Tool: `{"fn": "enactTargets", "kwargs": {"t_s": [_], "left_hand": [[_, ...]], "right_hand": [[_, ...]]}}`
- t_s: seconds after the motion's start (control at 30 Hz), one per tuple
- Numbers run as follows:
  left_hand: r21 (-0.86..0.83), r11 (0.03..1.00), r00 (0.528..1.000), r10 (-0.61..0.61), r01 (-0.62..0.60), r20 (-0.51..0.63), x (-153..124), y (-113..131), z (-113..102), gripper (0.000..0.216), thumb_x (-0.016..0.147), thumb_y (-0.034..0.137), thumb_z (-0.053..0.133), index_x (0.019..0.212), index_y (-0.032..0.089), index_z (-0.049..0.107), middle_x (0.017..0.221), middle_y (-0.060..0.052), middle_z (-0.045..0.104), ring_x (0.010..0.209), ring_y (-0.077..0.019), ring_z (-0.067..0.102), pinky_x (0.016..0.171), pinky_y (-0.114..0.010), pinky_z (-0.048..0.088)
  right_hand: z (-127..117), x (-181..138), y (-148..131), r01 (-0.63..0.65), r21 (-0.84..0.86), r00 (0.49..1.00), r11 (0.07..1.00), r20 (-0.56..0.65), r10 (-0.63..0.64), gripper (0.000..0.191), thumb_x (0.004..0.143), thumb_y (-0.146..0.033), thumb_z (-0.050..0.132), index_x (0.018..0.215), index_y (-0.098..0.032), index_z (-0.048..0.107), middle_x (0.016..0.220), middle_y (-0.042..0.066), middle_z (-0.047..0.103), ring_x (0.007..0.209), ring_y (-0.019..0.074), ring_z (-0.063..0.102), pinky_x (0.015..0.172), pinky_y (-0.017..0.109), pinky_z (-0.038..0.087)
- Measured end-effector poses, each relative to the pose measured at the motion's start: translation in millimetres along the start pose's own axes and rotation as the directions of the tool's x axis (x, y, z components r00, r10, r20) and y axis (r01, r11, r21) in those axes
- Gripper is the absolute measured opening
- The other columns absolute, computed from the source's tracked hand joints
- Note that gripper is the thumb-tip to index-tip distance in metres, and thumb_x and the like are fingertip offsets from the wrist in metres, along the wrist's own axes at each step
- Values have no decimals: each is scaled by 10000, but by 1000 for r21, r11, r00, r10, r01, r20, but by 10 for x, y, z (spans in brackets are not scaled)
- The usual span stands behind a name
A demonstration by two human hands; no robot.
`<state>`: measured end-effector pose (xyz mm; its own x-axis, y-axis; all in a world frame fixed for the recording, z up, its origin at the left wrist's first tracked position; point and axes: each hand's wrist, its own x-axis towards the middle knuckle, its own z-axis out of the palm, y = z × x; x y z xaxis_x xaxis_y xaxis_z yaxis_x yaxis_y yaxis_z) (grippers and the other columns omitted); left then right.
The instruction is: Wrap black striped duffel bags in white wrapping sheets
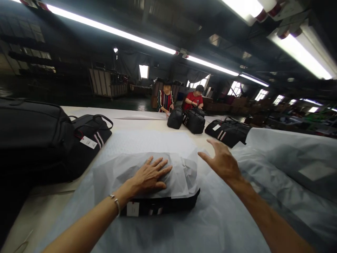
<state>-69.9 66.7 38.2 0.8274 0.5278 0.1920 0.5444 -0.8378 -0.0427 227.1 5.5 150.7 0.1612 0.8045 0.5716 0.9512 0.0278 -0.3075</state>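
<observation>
The left hand (pixel 152 174) lies flat, fingers spread, on a thin, crinkled white sheet (pixel 180 168) over the black rectangular bag (pixel 179 203) in the near middle; the right hand (pixel 222 160) hovers empty, fingers parted, at right.

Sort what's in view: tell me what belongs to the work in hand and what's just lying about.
In hand:
- left hand, on the white sheet
- black bag, partly covered by it
- right hand, raised, empty

Apparently lying about:
- tagged bag, left
- striped bag, right
</observation>
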Motion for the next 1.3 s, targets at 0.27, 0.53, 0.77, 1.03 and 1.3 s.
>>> {"fn": "enactTargets", "kwargs": {"t_s": [0.27, 0.53, 0.77, 1.03, 1.3], "left_hand": [[28, 999, 1000, 22, -23, 16, 13, 29, -96, 799, 880, 485, 659, 1521, 375, 195, 1609, -101, 173, 1464, -336, 205, 1145, -643, 171], [-32, 992, 989, 118, -122, -90, -28, -44, 6, 688, 926, 555, 550, 1510, 403, 220, 1581, -61, 283, 1446, -324, 255, 1137, -637, 209], [-21, 990, 985, 136, -139, -106, -30, -56, 52, 663, 937, 586, 500, 1510, 416, 213, 1573, -55, 299, 1434, -334, 266, 1134, -617, 191], [7, 989, 987, 147, -147, -71, -15, -34, -12, 654, 925, 507, 570, 1497, 417, 267, 1563, -78, 320, 1414, -346, 313, 1120, -623, 231], [-64, 989, 906, 98, -136, -413, 67, -400, 497, 537, 852, 427, 582, 1382, 391, 504, 1370, 34, 581, 1222, -251, 573, 1110, -375, 385]], "right_hand": [[580, 243, 612, -672, 227, 695, 705, 522, 494, 451, 641, -447, 724, 939, -112, 679, 855, 122, 711, 782, 262, 674, 673, 366, 556], [145, -750, 1146, -676, 673, 606, 301, 275, 747, 515, 457, -471, 805, 857, -181, 662, 757, -3, 646, 654, 157, 586, 475, 222, 487], [396, -1989, 1667, -832, 447, 516, 329, 407, 753, 372, 436, -485, 780, 675, -232, 652, 479, -32, 521, 410, 167, 495, 415, 305, 450], [-40, -916, 626, 8, 134, 957, 991, -289, 31, 359, 882, -471, 496, 1027, -210, 694, 1099, 121, 710, 1062, 284, 650, 970, 457, 495], [1245, -511, -450, 448, -26, 889, 894, 118, -442, 522, 970, -473, 462, 1443, -255, 423, 1503, 46, 440, 1433, 247, 317, 1174, 524, 265]]}}
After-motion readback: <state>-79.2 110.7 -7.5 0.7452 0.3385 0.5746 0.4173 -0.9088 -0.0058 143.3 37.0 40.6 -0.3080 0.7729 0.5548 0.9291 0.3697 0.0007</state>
